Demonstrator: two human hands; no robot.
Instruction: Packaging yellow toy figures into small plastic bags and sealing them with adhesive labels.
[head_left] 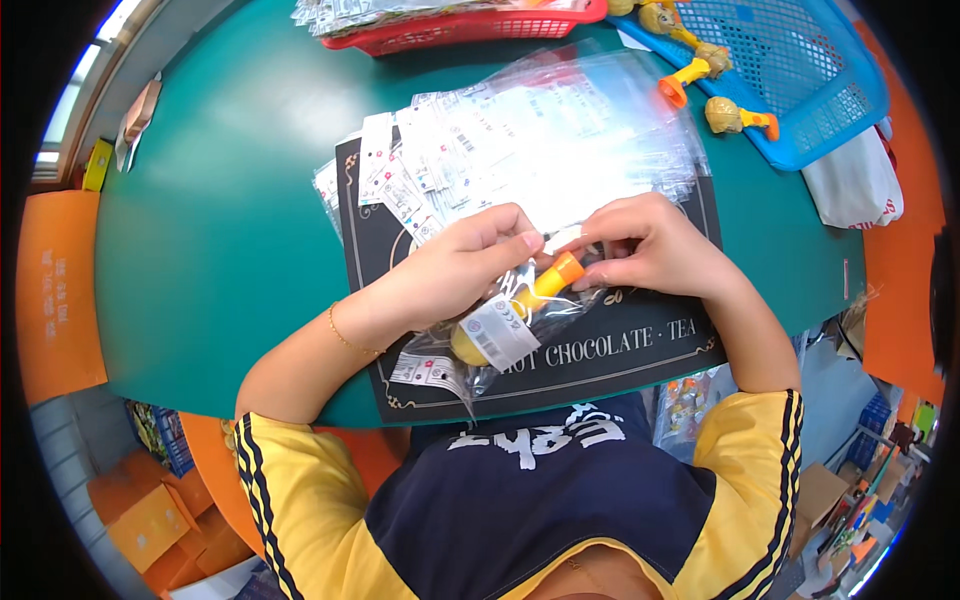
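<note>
Yellow-orange toy (535, 295) in clear bag (480, 345); left hand (455, 270), right hand (650, 245) grip both.

Left hand (455, 272) perhaps hides part of the bagged toy (520, 310).

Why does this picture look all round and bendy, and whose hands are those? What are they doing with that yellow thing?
The picture comes from a small wide camera worn on a person's head, looking down, so straight edges curve near the rim. There is no machine; the two hands belong to that person. The left hand and the right hand both have a grip on a clear plastic bag with a yellow and orange toy inside it. Under them lies a black board on a green table. A pile of empty clear bags sits behind the hands. Farther back, a blue basket holds more of the toys, and there is a red basket.
</note>
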